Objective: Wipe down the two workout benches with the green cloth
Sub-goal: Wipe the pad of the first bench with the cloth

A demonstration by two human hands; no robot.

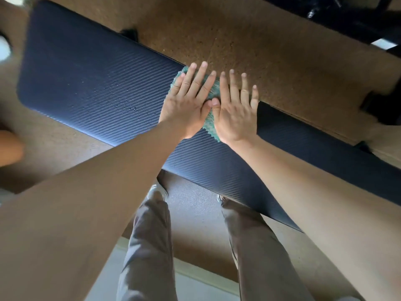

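**Green cloth flat on the dark bench**

The bench (91, 83) is a long, dark blue-black pad with fine diagonal ribbing and rounded corners. It runs from the upper left to the lower right. Small droplets speckle its surface near the middle. The green cloth (210, 127), shaggy and teal-tinted, lies spread at the bench's far long edge, about midway along. It is mostly covered by the left hand (186, 105) and right hand (236, 114), which press on it side by side.
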